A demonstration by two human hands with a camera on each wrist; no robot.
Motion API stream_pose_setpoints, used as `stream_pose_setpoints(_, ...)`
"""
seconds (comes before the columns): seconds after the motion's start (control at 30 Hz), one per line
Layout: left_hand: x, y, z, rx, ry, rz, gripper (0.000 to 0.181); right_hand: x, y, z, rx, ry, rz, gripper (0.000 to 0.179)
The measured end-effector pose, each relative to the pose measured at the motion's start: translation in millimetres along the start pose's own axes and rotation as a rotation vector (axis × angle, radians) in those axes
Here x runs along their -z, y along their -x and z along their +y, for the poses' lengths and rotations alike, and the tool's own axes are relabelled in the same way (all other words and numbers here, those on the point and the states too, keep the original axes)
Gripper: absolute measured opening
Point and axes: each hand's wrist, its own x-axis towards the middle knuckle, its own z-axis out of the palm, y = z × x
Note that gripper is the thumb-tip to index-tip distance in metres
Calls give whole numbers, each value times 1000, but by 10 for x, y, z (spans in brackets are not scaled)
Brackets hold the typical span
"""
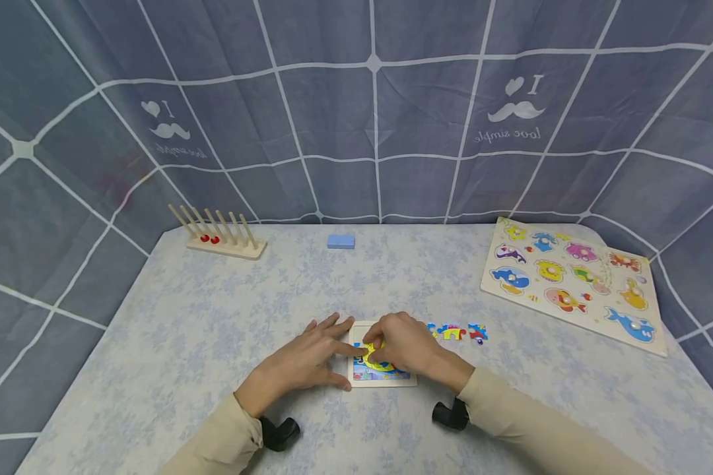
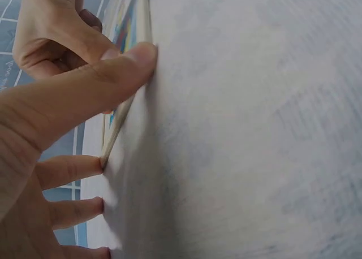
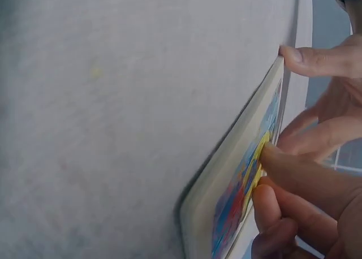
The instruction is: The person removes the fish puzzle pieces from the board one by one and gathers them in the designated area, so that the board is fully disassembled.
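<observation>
A small jigsaw puzzle in a pale wooden frame lies on the table between both hands. My left hand steadies its left side with the fingers spread. The left thumb presses on the frame's near edge, and the index finger reaches over the picture. With curled fingers and thumb, my right hand pinches a yellow puzzle piece at the picture's surface. Part of the picture is hidden beneath the right hand. Several loose puzzle pieces lie just right of that hand.
A large wooden peg puzzle board with sea animals lies at the right. At the back left stands a wooden peg rack with red beads. A blue block sits at the back middle, before a grey-blue curtain.
</observation>
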Motion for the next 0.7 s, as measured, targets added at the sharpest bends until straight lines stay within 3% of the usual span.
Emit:
stream_pose_setpoints(0.13,31,1,-27,0,18,2,68,-15,-13,-20,-23,-3,17,20)
stream_pose_setpoints(0.27,55,-16,-60,37,44,48,73,-29,-19,-23,-30,4,30,20)
stream_pose_setpoints(0.4,28,-54,-76,81,-8,75,73,-33,-14,-25,-23,11,34,20)
stream_pose_setpoints(0.53,-37,-82,-71,121,-68,64,74,-35,-9,-31,-16,15,33,19)
stream_pose_setpoints(0.7,-48,-108,-42,138,-81,59,73,-21,-10,-37,-25,11,24,19)
